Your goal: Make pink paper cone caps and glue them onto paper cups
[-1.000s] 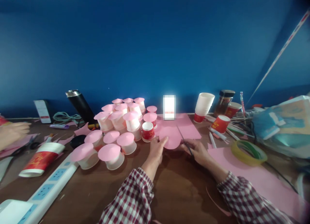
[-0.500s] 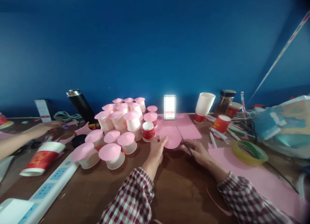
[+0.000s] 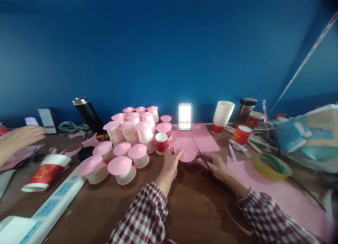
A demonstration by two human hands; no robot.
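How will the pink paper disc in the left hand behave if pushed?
The pink paper disc would likely flex, looking sheet-thin. It's probably very light: the left hand pinches only one side.

left hand (image 3: 171, 163): got my thumb (image 3: 179, 154) stretched inward in a pinch, other digits mostly hidden from me
right hand (image 3: 215, 165): fingers (image 3: 205, 161) curled in a grip, near the left, not touching it
wrists (image 3: 162, 183): both bare
arms (image 3: 142, 214): sleeved, I've got 'em reaching forward, angled in toward each other
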